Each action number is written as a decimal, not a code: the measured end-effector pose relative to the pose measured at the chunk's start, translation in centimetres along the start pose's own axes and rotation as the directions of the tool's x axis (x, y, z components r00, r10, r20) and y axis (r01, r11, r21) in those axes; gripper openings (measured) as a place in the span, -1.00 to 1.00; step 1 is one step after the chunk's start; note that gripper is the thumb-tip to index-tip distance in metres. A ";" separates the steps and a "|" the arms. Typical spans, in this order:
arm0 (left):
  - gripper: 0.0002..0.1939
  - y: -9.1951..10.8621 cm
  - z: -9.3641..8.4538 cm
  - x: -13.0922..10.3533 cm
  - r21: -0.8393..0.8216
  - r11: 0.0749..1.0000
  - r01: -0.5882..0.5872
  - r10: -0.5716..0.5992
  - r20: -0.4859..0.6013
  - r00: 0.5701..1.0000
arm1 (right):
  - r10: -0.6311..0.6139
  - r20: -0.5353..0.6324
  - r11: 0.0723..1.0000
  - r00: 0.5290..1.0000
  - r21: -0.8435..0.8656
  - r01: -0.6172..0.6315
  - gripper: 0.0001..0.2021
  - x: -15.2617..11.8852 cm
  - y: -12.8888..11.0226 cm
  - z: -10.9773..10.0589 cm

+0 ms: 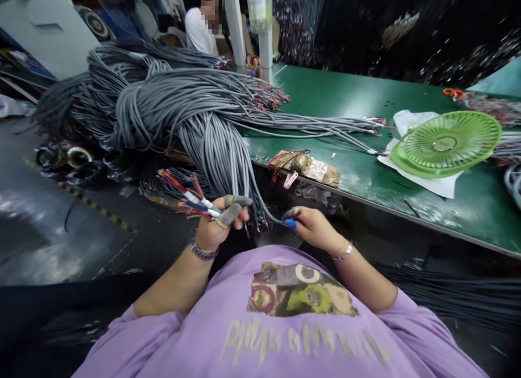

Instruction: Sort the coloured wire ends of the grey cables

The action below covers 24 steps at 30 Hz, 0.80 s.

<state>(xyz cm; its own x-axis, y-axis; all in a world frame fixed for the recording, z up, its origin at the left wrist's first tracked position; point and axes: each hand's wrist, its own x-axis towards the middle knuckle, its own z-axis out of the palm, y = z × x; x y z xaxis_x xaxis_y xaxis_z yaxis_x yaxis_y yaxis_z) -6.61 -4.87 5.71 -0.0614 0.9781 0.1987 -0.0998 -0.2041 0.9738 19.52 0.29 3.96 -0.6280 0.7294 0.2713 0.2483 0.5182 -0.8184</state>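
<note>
Grey finger cots cover some fingers of my left hand (220, 221), which is closed around several cable ends (191, 199) with red, orange and blue wires fanning out to the left. My right hand (312, 226), with a blue cover on one finger, pinches the end of a single grey cable (268, 212). That cable curves down from a thick bundle of grey cables (220, 144) hanging over the table edge. The loose ends of the hanging bundle dangle between my two hands. The very tip in my right fingers is hidden.
On the green table (325, 95) lie a large heap of grey cables (163, 101), a green fan (448, 144) on white paper, and orange-handled scissors (452, 93). A taped wooden block (309, 167) sits at the front edge. A person (201, 27) is behind a white post.
</note>
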 end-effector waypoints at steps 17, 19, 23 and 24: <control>-0.66 -3.3 4.9 2.1 0.245 0.963 0.111 -0.121 0.024 0.992 | 0.381 0.003 0.647 0.924 0.714 -0.269 -0.62 3.0 -0.1 2.8; -0.71 -3.4 4.9 2.1 0.284 0.949 0.135 -0.161 0.068 0.985 | 0.401 -0.062 0.678 0.914 0.690 -0.251 -0.64 2.9 0.2 2.6; -0.79 -3.8 4.8 2.2 0.363 0.927 0.092 -0.191 0.249 0.950 | 0.405 -0.102 0.734 0.909 0.629 -0.256 -0.67 3.1 0.8 2.9; -0.80 -3.9 4.7 2.3 0.373 0.923 0.091 -0.202 0.271 0.941 | 0.404 -0.089 0.735 0.910 0.624 -0.265 -0.67 3.3 0.9 2.9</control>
<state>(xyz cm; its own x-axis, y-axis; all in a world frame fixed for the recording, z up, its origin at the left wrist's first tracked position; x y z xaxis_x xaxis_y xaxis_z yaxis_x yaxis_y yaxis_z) -1.69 -1.68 2.92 0.2314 0.9727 0.0205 0.2725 -0.0850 0.9584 15.54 1.83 2.67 -0.4057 0.9132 -0.0388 -0.1115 -0.0916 -0.9895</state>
